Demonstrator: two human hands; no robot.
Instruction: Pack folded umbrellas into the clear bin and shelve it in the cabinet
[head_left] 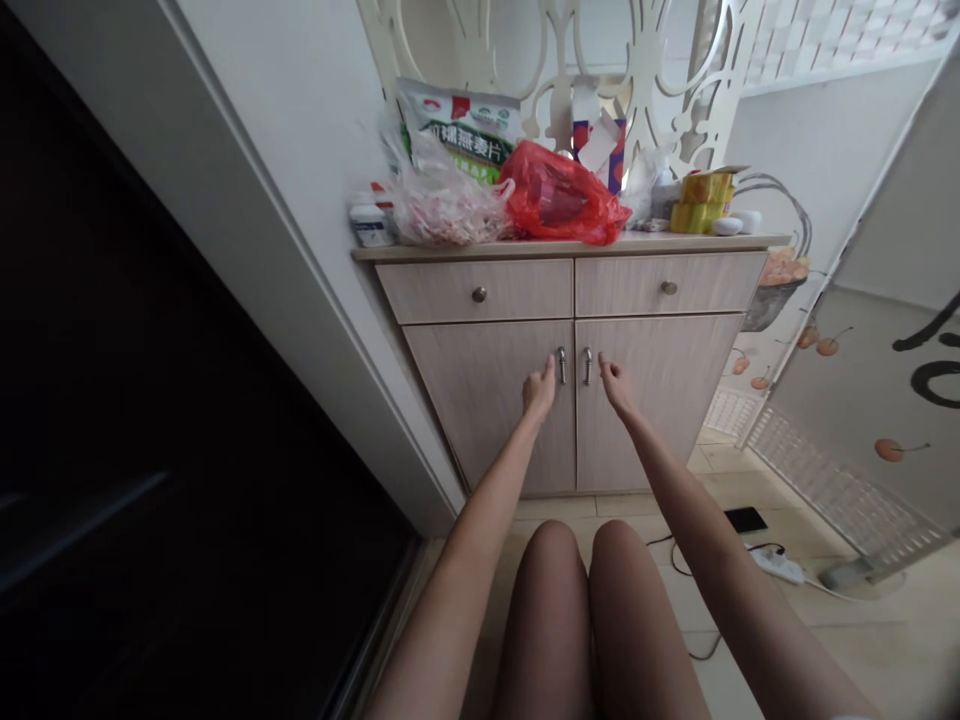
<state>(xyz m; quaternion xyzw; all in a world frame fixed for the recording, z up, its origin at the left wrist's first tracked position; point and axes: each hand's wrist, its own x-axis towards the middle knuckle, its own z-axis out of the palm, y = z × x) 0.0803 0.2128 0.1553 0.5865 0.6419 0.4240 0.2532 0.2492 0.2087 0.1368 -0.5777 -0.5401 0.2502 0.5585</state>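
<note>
Closed cabinet (575,430), person in front
Left hand (539,389) is just beside left handle (562,366); right handle (588,366) is just beside right hand (616,387); fingers look curled, whether clamped I cannot tell; handles seem stiff, perhaps slippery, best held at middle.

hands (538,390) near metal handles (588,366), pale cabinet (472,390), red bag (559,195) atop

The cabinet (585,440) shows pale streaked grain, its handles (588,366) silver.
</note>
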